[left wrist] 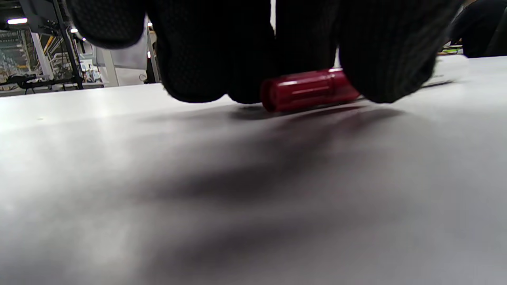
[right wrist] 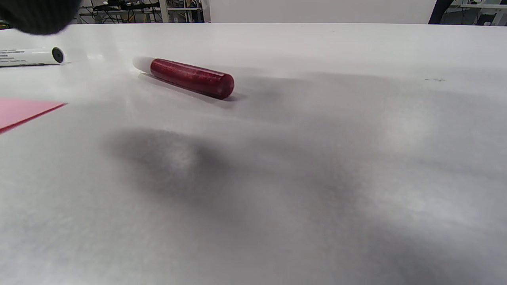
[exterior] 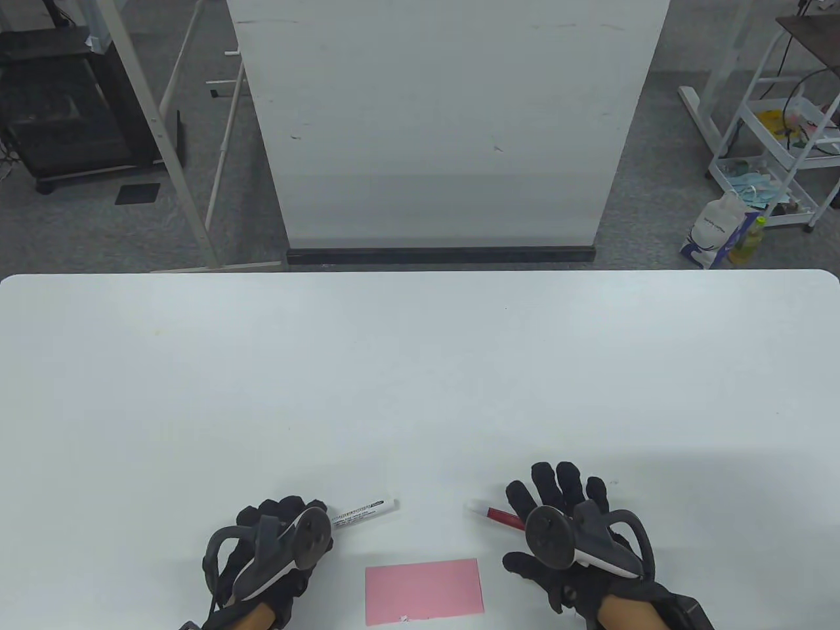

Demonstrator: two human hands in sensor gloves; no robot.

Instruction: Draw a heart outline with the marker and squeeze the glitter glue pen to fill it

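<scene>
A white marker [exterior: 365,510] with a dark red cap [left wrist: 309,89] lies on the table near the front edge. My left hand [exterior: 283,525] sits over its capped end, and its curled fingers [left wrist: 198,59] come down around the cap and hold it against the tabletop. The red glitter glue pen [exterior: 493,514] with a white tip lies loose on the table [right wrist: 190,77]. My right hand [exterior: 558,502] hovers just right of and over its rear end with fingers spread, holding nothing. A pink card [exterior: 424,590] lies between the hands; no drawing shows on it.
The white table [exterior: 420,380] stretches far beyond the hands. A white board stands behind its far edge [exterior: 446,131]. The pink card's corner [right wrist: 20,111] and the marker's butt end [right wrist: 29,56] show at the left of the right wrist view.
</scene>
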